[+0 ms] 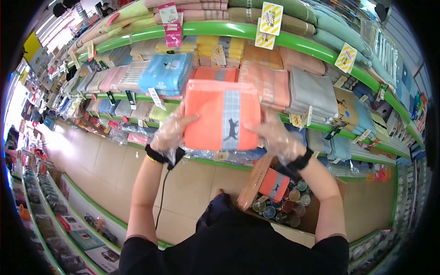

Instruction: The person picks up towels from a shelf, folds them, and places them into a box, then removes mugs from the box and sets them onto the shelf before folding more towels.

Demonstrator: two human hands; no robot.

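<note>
Towel (205,117) | animal motif (232,129) | left hand (172,130), right hand (280,138) hold sides | shelf tags (271,18) illegible

- We see a coral towel (204,123) with a grey-blue band, faint pale lines and a dark animal figure.
- We find a similar band and figure on the orange towel (267,184) below.
- We note bright green shelf edges (220,29).
- We see white motifs on the blue towel (160,75).
- We spot yellow and white diagonal stripes bordering the hanging tag (272,18).
- We have plain grey on the folded towel (314,89).
- Our shirt (229,247) is black.
</note>
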